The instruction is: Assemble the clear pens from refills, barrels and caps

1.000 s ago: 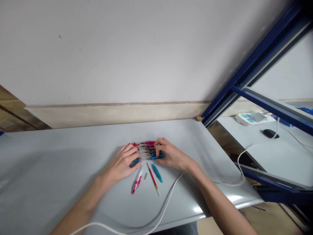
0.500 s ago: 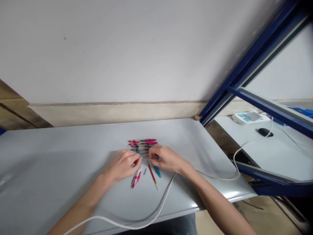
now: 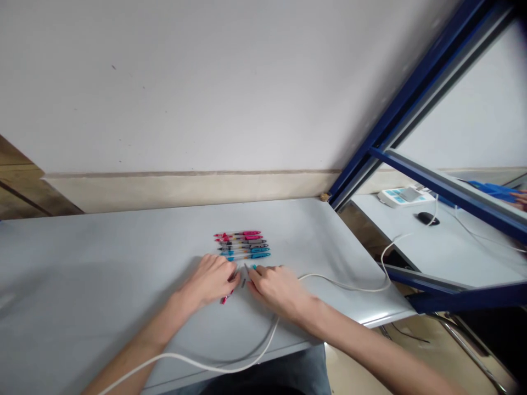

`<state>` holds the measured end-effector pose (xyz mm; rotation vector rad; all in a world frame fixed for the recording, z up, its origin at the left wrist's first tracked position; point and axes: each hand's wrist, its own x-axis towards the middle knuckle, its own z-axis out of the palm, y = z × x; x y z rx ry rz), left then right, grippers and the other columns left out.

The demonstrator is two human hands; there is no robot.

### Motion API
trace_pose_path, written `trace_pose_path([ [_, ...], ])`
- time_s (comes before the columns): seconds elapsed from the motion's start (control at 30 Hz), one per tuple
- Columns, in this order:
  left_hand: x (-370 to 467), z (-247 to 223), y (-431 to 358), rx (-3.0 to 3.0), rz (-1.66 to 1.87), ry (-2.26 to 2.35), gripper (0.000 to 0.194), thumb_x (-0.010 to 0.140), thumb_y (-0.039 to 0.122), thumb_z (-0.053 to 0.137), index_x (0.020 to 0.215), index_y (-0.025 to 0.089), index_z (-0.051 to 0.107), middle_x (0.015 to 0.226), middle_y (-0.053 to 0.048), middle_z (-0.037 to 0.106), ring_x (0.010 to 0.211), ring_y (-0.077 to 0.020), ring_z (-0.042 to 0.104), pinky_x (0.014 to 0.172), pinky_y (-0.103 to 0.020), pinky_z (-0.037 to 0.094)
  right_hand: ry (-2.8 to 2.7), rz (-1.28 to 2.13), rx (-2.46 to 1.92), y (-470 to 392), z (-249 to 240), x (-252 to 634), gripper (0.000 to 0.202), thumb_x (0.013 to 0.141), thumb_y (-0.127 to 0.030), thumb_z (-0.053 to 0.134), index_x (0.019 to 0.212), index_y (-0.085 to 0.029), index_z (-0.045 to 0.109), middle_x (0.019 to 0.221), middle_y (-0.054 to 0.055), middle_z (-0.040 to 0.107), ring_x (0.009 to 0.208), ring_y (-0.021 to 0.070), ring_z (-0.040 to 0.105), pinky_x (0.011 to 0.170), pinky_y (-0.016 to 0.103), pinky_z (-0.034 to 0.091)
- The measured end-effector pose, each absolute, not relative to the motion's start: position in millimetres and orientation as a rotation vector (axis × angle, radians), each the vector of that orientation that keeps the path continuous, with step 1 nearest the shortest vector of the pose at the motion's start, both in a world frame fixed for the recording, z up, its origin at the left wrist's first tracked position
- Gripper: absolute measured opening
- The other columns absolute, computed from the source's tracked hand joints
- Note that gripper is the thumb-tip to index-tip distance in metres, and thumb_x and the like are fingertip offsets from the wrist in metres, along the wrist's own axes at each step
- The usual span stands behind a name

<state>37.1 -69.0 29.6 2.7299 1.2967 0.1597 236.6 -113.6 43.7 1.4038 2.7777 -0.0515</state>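
Note:
Several pens [image 3: 242, 246] with pink, grey and blue grips lie side by side in a stack of rows on the grey table [image 3: 111, 258]. My left hand [image 3: 214, 278] is just in front of them, fingers closed at the upper end of a pink pen part [image 3: 226, 297]; whether it grips that part is unclear. To its right, my right hand [image 3: 274, 286] rests low over the table with fingers bent, a bit of blue showing at its fingertips. A small grey piece [image 3: 243, 283] lies between the hands. What my right fingers hold is hidden.
A white cable [image 3: 230, 368] loops across the table front and under my right arm. Blue frame bars [image 3: 415, 93] rise at the right. Beyond them are a second table with a black mouse [image 3: 428, 218], a white device [image 3: 405, 196] and part of another person's hand.
My right hand has come down and nearer to me, off the row of pens, and now covers the spot where the red refill and blue pen part lay. The view has shifted slightly.

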Motion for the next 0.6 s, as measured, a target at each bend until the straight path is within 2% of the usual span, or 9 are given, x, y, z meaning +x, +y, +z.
trace_pose_path([
  [0.13,36.4,27.5,-67.3,2.723,0.221,1.337,0.037,0.094,0.029,0.05,0.059,0.02,0.058,0.059,-0.006,0.064,0.057,-0.0211,0.062,0.057,-0.031,0.031,2.713,0.014,1.329,-115.1,42.1,228.0,0.014,0.099,-0.014,0.049,0.097,-0.015,0.063,0.085,0.01,0.072,0.07,0.0233,0.071,0.055,0.029,0.044],
  [0.27,33.8,27.8,-65.9,2.736,0.193,1.383,0.039,0.094,0.03,0.05,0.057,0.02,0.057,0.058,-0.005,0.064,0.057,-0.0195,0.061,0.057,-0.03,0.03,2.654,0.009,1.289,-115.6,41.8,222.0,0.014,0.093,-0.005,0.051,0.097,-0.013,0.062,0.084,0.012,0.072,0.07,0.0242,0.072,0.056,0.029,0.047],
  [0.4,31.2,28.0,-63.2,2.71,0.226,1.402,0.04,0.094,0.031,0.051,0.056,0.02,0.057,0.058,-0.004,0.065,0.055,-0.0193,0.06,0.057,-0.03,0.028,2.639,0.0,1.315,-112.9,40.0,218.9,0.017,0.091,-0.003,0.05,0.1,-0.011,0.062,0.081,0.013,0.072,0.068,0.0243,0.071,0.056,0.028,0.046],
  [0.6,27.7,27.8,-61.5,2.717,0.364,1.369,0.037,0.096,0.033,0.051,0.063,0.02,0.061,0.062,-0.003,0.069,0.059,-0.0199,0.064,0.058,-0.03,0.027,2.673,-0.047,1.34,-101.8,35.0,221.3,0.018,0.093,-0.008,0.048,0.087,-0.013,0.065,0.073,0.011,0.071,0.062,0.0228,0.069,0.055,0.029,0.041],
])
